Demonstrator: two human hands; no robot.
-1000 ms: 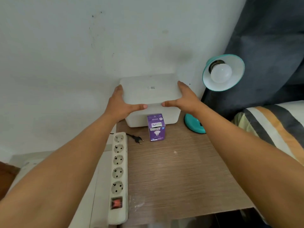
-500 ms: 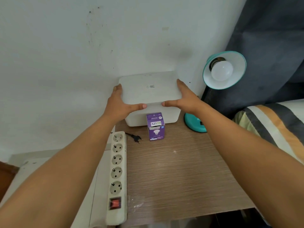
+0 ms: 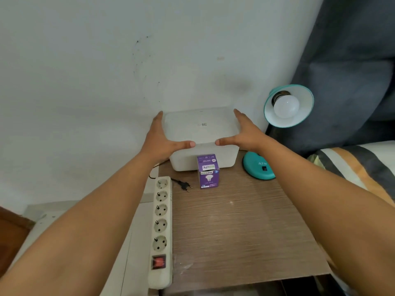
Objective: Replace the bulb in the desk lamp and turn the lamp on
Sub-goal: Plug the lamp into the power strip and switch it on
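Both hands, left [image 3: 162, 144] and right [image 3: 241, 135], are spread wide, clasping the white box [image 3: 202, 133] by its lid's sides. The lamp [image 3: 288, 105] with its bulb [image 3: 286, 106] is beside the right hand; the purple bulb carton [image 3: 208, 171] stands just below the thumbs on the surface [image 3: 245, 231].

Wood-grain tabletop [image 3: 245, 231], frame centre: white box [image 3: 205, 161] at back, purple bulb carton [image 3: 208, 174], teal lamp base [image 3: 257, 168], power strip [image 3: 161, 229] on left edge, loose plug [image 3: 183, 185].
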